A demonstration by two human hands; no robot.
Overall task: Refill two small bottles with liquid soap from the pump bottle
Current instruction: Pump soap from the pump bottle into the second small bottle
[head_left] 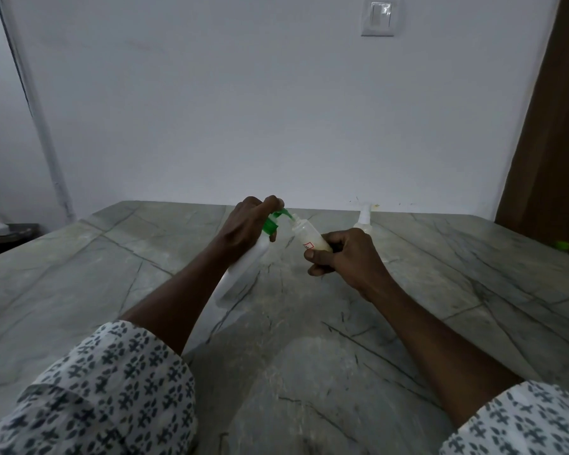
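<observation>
Head view: the person leans over a grey-green veined stone worktop (pixel 309 372), both forearms stretched out from patterned white sleeves (pixel 105 395). The left hand (pixel 243 224) wraps the neck of a tall white plastic pump bottle with a green pump head (pixel 243 267), its fingers (pixel 270 202) clamped over the top of the pump; the bottle tilts to the right, its base low near the worktop. The green spout points into the open mouth of a small translucent bottle with a red-edged label (pixel 306 236). That small bottle is held tilted toward the spout in the right hand (pixel 349 261), whose fingers close tightly around its lower half; pale soap shows inside it. Just behind the right hand, a second small clear bottle with a pointed cap (pixel 364 218) stands upright on the worktop near the white wall (pixel 276 110). A small green cap (pixel 563 245) lies far to the right.
</observation>
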